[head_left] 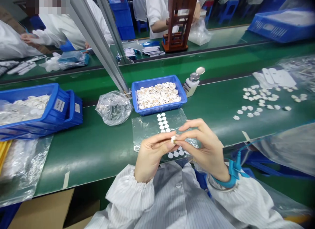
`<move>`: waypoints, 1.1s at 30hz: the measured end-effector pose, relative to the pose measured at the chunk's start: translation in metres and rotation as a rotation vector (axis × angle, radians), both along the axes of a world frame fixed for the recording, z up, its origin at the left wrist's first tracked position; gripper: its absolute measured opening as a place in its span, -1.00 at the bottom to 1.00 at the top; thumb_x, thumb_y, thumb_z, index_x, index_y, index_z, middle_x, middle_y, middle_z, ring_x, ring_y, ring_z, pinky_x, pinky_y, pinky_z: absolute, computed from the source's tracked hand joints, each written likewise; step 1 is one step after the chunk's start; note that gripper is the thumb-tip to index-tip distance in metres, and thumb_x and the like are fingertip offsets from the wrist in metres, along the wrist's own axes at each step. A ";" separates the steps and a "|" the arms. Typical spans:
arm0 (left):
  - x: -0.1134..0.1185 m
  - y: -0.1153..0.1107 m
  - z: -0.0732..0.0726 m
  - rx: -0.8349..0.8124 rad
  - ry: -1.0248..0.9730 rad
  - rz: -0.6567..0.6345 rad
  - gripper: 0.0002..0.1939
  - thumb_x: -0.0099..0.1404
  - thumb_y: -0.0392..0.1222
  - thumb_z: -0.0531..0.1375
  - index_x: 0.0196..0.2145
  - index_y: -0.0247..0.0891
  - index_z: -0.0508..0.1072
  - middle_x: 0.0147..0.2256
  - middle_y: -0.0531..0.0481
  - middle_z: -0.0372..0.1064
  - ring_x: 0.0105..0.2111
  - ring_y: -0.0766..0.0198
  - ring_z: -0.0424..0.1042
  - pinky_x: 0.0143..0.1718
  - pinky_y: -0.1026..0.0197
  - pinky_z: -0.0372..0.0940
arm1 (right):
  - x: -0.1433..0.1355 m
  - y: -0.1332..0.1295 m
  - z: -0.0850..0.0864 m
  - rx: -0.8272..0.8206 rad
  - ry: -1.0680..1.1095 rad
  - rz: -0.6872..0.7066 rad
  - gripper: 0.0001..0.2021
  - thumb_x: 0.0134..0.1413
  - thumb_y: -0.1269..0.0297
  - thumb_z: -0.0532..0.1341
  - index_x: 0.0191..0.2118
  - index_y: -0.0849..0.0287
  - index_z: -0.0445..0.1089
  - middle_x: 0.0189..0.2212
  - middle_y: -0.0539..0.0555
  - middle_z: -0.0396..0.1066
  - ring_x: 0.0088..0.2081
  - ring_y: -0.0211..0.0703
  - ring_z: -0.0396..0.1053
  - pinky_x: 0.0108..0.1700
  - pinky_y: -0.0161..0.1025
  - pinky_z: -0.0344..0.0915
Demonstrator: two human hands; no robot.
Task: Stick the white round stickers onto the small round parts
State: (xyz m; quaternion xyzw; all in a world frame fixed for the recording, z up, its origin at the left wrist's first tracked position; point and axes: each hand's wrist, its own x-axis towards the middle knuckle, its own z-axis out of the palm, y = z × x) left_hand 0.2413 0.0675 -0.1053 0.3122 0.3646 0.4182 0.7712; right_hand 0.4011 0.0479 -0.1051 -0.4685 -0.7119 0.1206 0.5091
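Between my hands is a small round white part [174, 139]. My left hand [154, 153] pinches it from the left with thumb and fingers. The thumb and a finger of my right hand [204, 148] touch its right side, with the other fingers raised; a blue strap circles that wrist. Below the hands lies a clear plastic sheet [145, 127] bearing rows of white round pieces [161, 119], partly hidden by my hands. Just behind it stands a blue tray [158, 109] filled with small round white parts [157, 94].
A pump bottle [191, 84] stands right of the tray, a crumpled clear bag [114, 107] left of it. Blue bins [52, 115] sit far left. Loose white parts [263, 94] lie at right. A metal post [98, 42] rises behind the bag. Other people work across the bench.
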 end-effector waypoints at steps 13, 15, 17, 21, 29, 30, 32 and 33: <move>-0.022 0.024 -0.045 -0.252 -0.011 0.237 -0.87 0.25 -0.35 0.27 -0.22 -0.27 0.57 -0.30 -0.04 0.61 -0.22 0.26 0.59 0.02 0.20 0.43 | 0.075 -0.076 -0.073 -0.460 -0.277 -0.316 -0.87 0.25 0.21 0.17 -0.27 0.11 0.41 -0.38 -0.01 0.52 -0.37 -0.19 0.50 -0.36 -0.29 0.39; -0.026 0.022 -0.057 -0.306 -0.032 0.248 -0.87 0.27 -0.36 0.24 -0.23 -0.27 0.56 -0.31 -0.04 0.60 -0.20 0.25 0.59 0.09 0.13 0.38 | 0.098 -0.098 -0.099 -0.497 -0.392 -0.408 -0.78 0.26 0.16 0.14 -0.31 0.14 0.46 -0.42 0.03 0.54 -0.46 -0.14 0.49 -0.45 -0.26 0.35; -0.025 0.017 -0.065 -0.334 -0.059 0.240 -0.89 0.28 -0.35 0.24 -0.24 -0.26 0.56 -0.32 -0.03 0.60 -0.16 0.24 0.57 0.17 0.06 0.31 | 0.112 -0.114 -0.118 -0.478 -0.419 -0.490 -0.69 0.28 0.13 0.10 -0.36 0.17 0.47 -0.43 0.10 0.54 -0.48 -0.08 0.48 -0.49 -0.22 0.33; -0.019 0.009 -0.075 -0.343 -0.092 0.236 -0.89 0.30 -0.32 0.23 -0.24 -0.26 0.56 -0.31 -0.03 0.59 -0.13 0.25 0.55 0.22 0.06 0.24 | 0.109 -0.115 -0.124 -0.416 -0.390 -0.578 -0.68 0.29 0.13 0.09 -0.34 0.21 0.46 -0.32 0.17 0.52 -0.33 -0.05 0.48 -0.37 -0.16 0.39; -0.022 0.011 -0.096 -0.381 -0.117 0.315 -0.86 0.35 -0.29 0.18 -0.24 -0.25 0.56 -0.29 -0.01 0.60 -0.07 0.23 0.54 0.27 0.02 0.18 | 0.055 -0.058 -0.112 -0.443 -0.370 -0.157 -0.76 0.20 0.18 0.24 -0.04 0.07 0.44 -0.18 0.10 0.46 -0.15 -0.06 0.41 -0.16 -0.14 0.39; -0.023 0.011 -0.098 -0.374 -0.126 0.315 -0.86 0.36 -0.29 0.17 -0.24 -0.25 0.56 -0.29 -0.01 0.60 -0.05 0.21 0.53 0.27 0.00 0.18 | 0.053 -0.055 -0.115 -0.452 -0.376 -0.135 -0.77 0.20 0.18 0.25 -0.05 0.06 0.45 -0.19 0.10 0.46 -0.16 -0.05 0.40 -0.18 -0.13 0.38; -0.024 0.010 -0.101 -0.355 -0.142 0.309 -0.84 0.37 -0.29 0.15 -0.24 -0.26 0.56 -0.29 -0.02 0.60 -0.02 0.17 0.52 0.27 -0.01 0.17 | 0.053 -0.051 -0.119 -0.464 -0.381 -0.116 -0.83 0.19 0.19 0.25 -0.11 0.06 0.47 -0.21 0.10 0.45 -0.19 -0.05 0.39 -0.21 -0.12 0.33; -0.024 0.010 -0.101 -0.347 -0.144 0.306 -0.83 0.37 -0.29 0.15 -0.23 -0.27 0.56 -0.29 -0.02 0.60 -0.02 0.15 0.51 0.27 -0.02 0.18 | 0.054 -0.050 -0.120 -0.468 -0.380 -0.111 -0.85 0.19 0.20 0.25 -0.14 0.07 0.47 -0.23 0.09 0.45 -0.20 -0.06 0.39 -0.23 -0.13 0.31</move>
